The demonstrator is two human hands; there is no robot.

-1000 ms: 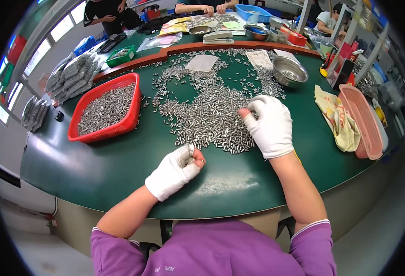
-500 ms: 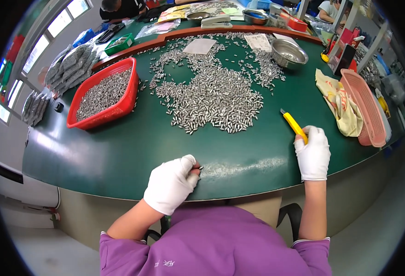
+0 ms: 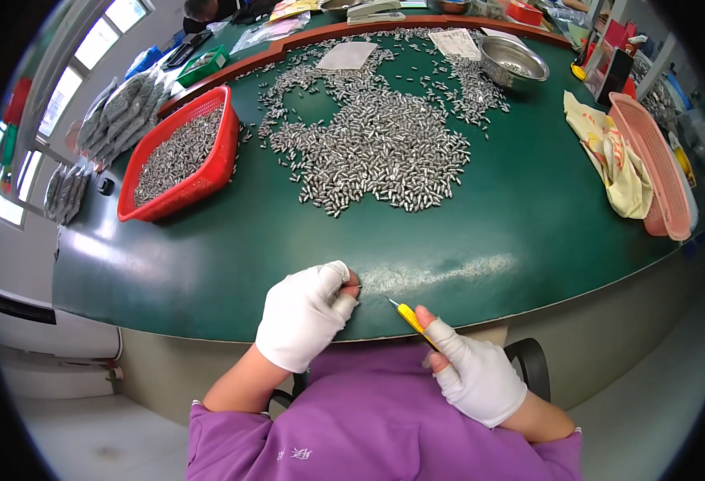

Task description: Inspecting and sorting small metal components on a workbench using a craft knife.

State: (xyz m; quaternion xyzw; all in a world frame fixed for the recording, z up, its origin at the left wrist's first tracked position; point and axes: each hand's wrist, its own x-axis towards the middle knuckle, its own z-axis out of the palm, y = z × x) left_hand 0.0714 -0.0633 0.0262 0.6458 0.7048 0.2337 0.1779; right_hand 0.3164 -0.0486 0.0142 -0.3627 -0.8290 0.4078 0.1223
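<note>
My left hand, in a white glove with bare fingertips, is closed in a pinch near the table's front edge. Between thumb and forefinger sits a small metal part, mostly hidden by the fingers. My right hand, gloved the same way, grips a yellow utility knife. Its blade tip points up and left toward my left fingertips, a short gap apart from them. Farther off on the green table spreads a large pile of small silver bullet-shaped metal parts.
A red basket full of metal parts stands left, by filled plastic bags. At the back right is a metal bowl. A pink basket and a yellowish cloth bag lie right. A brown raised edge bounds the table's far side.
My right hand has brought the knife from the right side inward and nearer to me, close to my left hand. The left hand keeps its pinch. The view has shifted slightly.
</note>
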